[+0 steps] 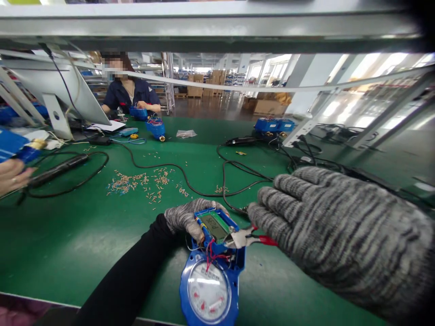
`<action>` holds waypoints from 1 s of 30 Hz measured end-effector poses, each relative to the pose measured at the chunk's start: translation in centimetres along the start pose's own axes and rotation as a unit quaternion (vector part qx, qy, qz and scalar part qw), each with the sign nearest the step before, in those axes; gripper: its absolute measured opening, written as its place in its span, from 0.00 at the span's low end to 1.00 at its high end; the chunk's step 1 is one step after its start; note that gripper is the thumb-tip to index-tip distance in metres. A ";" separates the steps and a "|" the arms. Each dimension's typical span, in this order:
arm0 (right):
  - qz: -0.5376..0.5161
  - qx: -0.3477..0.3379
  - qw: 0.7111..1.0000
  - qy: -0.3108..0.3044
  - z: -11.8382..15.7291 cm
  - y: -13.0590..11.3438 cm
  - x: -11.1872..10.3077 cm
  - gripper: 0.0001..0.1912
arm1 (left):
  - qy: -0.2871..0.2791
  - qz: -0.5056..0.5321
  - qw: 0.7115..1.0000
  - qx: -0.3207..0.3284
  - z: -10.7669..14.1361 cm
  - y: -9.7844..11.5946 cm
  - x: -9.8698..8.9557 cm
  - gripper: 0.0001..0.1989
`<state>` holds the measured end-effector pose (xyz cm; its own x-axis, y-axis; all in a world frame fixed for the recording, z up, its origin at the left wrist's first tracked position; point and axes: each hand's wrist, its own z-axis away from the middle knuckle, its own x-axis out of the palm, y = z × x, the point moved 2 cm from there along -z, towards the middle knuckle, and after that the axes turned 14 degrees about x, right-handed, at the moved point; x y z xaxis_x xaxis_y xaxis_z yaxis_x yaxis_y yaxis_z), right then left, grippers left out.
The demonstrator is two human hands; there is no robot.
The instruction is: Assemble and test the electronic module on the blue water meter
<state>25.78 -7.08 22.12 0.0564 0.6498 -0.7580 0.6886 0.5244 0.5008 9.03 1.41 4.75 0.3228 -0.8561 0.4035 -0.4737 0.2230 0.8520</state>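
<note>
In front of me is a blue water meter (185, 294) with a round clear dial (209, 290) and an opened electronics box holding a lit green display board (213, 226). My left hand (185, 217), in a grey knit glove, is closed around the box's left and far side. Red wires (213, 257) come out between box and dial. My right hand (336, 226), gloved the same way, grips red-handled wire cutters (243, 237). Their jaws lie at the box's near right edge, by the wires. The fingers' undersides and part of the handles are hidden.
Copper-coloured wire bits (127, 183) litter the green table (146, 262). A black cable (183, 174) crosses it. Another person's hand (13, 176) holds a blue meter at far left; a co-worker (131, 93) sits opposite. Blue meters (273, 126) stand back right. A metal beam (217, 27) runs overhead.
</note>
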 end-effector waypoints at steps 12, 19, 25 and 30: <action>-0.022 -0.006 1.000 0.001 0.0 0.5 0.9 0.09 | 0.004 0.026 1.000 0.001 0.2 0.5 -0.2 0.37; -0.027 -0.003 0.999 0.017 0.6 0.1 0.8 0.12 | 0.011 0.030 0.999 -0.006 0.4 0.7 -0.4 0.37; -0.029 0.013 0.999 0.004 1.1 0.3 1.0 0.16 | 0.007 0.020 1.000 0.000 0.4 0.6 -0.6 0.37; -0.064 0.022 0.997 -0.026 0.5 0.8 1.2 0.12 | 0.008 0.017 1.000 -0.005 0.5 0.7 -0.5 0.37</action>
<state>26.74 -6.19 21.39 0.0035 0.5492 -0.8357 0.7240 0.5750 0.3809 8.14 1.74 5.00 0.3200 -0.8400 0.4383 -0.4759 0.2575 0.8410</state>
